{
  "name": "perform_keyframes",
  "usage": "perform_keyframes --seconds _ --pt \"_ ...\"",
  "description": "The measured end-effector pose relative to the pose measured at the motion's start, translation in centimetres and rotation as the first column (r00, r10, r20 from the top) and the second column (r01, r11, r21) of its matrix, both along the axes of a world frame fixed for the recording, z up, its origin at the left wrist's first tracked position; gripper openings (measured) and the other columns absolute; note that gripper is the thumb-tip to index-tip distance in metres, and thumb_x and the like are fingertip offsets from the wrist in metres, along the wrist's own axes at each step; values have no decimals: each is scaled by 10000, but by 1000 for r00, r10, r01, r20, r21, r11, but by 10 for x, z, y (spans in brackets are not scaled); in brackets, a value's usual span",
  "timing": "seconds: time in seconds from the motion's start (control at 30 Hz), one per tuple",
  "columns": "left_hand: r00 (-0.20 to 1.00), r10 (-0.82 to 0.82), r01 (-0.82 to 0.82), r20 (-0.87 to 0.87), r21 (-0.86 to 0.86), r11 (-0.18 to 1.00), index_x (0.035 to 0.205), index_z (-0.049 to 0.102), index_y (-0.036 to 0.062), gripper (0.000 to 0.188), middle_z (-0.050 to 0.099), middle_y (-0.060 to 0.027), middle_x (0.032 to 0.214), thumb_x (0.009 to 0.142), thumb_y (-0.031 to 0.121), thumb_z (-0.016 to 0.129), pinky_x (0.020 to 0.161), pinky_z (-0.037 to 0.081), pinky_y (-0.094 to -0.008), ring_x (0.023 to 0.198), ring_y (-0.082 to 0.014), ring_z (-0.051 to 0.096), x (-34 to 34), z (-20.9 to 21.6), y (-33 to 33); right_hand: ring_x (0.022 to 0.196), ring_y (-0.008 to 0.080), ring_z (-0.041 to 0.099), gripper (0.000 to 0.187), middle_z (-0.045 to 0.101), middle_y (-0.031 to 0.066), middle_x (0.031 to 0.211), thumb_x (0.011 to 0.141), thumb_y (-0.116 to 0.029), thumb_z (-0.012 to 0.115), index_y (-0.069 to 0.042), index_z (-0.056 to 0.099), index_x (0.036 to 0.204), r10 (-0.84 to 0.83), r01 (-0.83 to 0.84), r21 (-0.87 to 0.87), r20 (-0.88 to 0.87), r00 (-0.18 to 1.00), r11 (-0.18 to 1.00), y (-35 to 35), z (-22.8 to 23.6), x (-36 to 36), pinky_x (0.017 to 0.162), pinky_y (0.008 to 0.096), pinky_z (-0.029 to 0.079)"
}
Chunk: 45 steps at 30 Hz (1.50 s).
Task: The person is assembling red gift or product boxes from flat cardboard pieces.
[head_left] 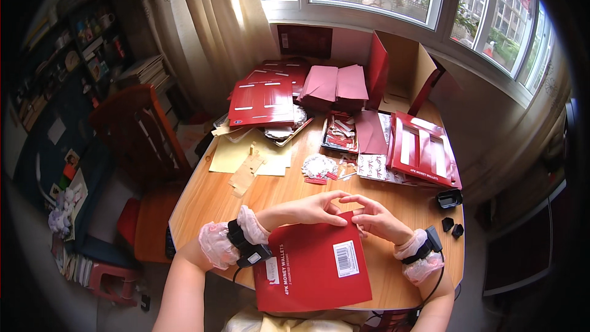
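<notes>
A flat red card packet with a white barcode label lies tilted in front of me, over the near table edge. My left hand is closed on its top edge, thumb on the front face. At the packet's top right corner, my right hand has its thumb and fingers closed around the card. The two index fingertips meet just above that edge. Beyond the hands sits a pile of white cut-out pieces with small red strips. A tray of red and white pieces is behind it.
Stacked red card sheets and pink envelopes fill the back. An upright open box stands behind red window-cut cards at right. Yellow paper and tan tape pieces lie left. Small black holders sit near the right edge.
</notes>
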<state>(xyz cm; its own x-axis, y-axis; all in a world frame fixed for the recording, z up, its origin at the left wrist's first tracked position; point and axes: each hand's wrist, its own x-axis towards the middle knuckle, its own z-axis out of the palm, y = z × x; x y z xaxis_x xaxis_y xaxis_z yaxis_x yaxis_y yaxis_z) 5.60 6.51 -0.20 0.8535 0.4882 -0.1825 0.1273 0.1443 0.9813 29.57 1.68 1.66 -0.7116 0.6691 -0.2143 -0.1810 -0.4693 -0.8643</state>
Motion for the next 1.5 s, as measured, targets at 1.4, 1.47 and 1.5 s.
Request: perform_keyframes --seconds 1.4,1.47,1.5 --pt "855 513 -519 82 140 843 1082 747 24 207 747 -46 930 900 121 724 734 538 -214 818 -53 654 -68 -3 -24 863 63 614 171 678 45 956 980 -60 579 -16 593 1144 -576 519 393 36 816 759 -7 -27 -17 741 208 502" --pt "856 510 -516 81 106 850 1079 748 23 207 748 -46 928 898 120 726 734 537 -213 819 -52 654 -67 -3 -24 855 62 615 146 679 42 946 980 -60 579 -9 597 1116 -585 522 408 37 810 749 -6 -29 -17 743 211 507" --pt "859 506 -511 82 73 856 1076 749 22 206 748 -45 927 896 120 728 735 537 -211 820 -51 653 -67 -3 -24 839 61 618 134 680 36 933 976 -54 587 -2 605 1099 -594 538 383 35 804 751 -6 -28 -18 735 209 508"
